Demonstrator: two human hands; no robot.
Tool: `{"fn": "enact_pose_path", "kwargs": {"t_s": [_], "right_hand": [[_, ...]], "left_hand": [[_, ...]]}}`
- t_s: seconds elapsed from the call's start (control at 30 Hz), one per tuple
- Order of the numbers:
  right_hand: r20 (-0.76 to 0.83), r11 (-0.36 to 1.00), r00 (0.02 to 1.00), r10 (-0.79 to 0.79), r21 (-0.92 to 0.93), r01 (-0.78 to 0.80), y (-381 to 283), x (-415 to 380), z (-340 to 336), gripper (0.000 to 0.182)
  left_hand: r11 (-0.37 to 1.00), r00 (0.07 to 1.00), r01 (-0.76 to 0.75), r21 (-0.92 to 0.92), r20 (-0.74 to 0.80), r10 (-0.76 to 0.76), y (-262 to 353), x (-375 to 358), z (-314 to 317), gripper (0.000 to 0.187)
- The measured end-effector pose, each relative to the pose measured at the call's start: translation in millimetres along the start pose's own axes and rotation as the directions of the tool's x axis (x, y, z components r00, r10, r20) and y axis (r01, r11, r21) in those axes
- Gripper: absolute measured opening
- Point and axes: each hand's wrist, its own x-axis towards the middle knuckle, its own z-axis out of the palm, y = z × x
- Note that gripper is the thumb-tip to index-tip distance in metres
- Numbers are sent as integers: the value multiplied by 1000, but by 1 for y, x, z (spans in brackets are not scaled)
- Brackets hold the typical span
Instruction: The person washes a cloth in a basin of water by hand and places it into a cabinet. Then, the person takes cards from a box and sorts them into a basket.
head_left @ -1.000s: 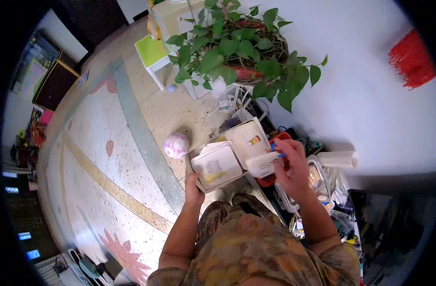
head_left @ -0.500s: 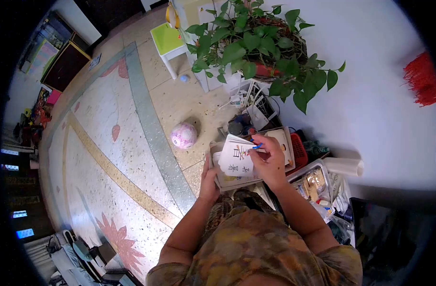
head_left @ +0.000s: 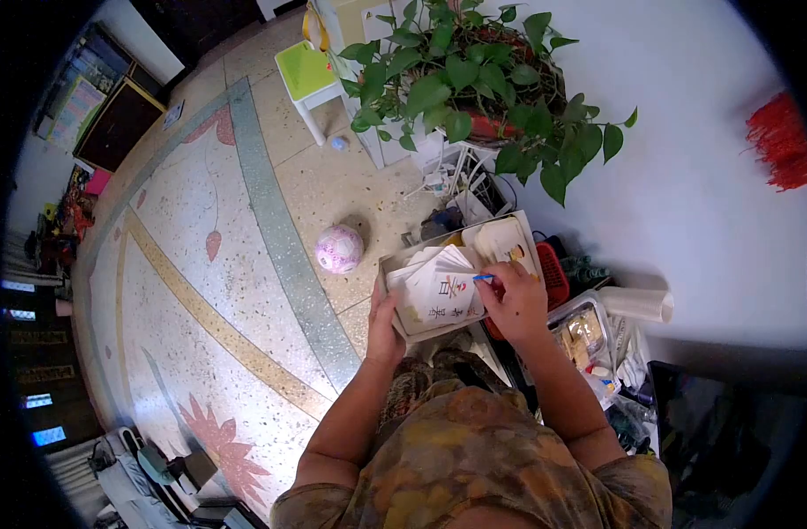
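A shallow box [head_left: 430, 334] with white character cards [head_left: 434, 295] in it is held in front of my body. My left hand [head_left: 385, 328] is wrapped round the box's left side. At the right part of the box, my right hand [head_left: 515, 304] is closed on a small blue item [head_left: 483, 277], too small to name, beside the fanned cards. More cards [head_left: 502, 242] lie in the box's far right part, above my right hand.
A pink and white ball [head_left: 339, 249] rests on the floor to the left. A leafy potted plant [head_left: 483, 79] stands ahead. To the right are a red basket [head_left: 552, 275], a clear tray of packets [head_left: 582, 333] and a paper roll [head_left: 637, 304]. A green-topped stool [head_left: 305, 70] stands farther off.
My right hand has moved slightly right and down, and the cards have come down into the box. The box shows more fully, with its far right corner higher.
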Motion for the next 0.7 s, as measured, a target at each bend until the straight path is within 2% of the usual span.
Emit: {"fn": "enact_pose_path", "kwargs": {"t_s": [0.03, 0.1, 0.2, 0.43, 0.53, 0.6, 0.63, 0.7], "right_hand": [[-1, 1000, 1000, 3, 2, -3, 2, 0, 0, 19], [-28, 989, 1000, -6, -151, 2, 7, 1, 0, 19], [3, 972, 1000, 9, -234, -8, 11, 0, -2, 21], [84, 960, 996, -3, -278, 26, 4, -6, 3, 25], [133, 965, 990, 43, -262, -6, -5, -12, 7, 28], [281, 988, 958, 62, -155, -19, -13, -14, -1, 31], [281, 988, 958, 61, -154, -18, -13, -14, -3, 31], [77, 976, 997, 10, -217, 7, -10, -10, -8, 41]], "left_hand": [[1000, 1000, 2, 3, 0, -2, 0, -2, 1, 54], [1000, 1000, 9, -12, -4, -9, 1, -5, 4, 53], [1000, 999, 11, -24, 42, -10, -2, -4, -2, 53], [999, 999, -17, -33, 39, 18, -3, -6, 0, 52], [1000, 1000, -17, -25, 6, 18, -1, -8, 4, 51], [999, 998, -36, -11, 48, 37, 0, -8, 3, 51], [999, 998, -37, -11, 48, 38, 0, -9, 4, 51], [1000, 1000, -17, 10, -4, 17, 4, -13, 8, 51]]}}
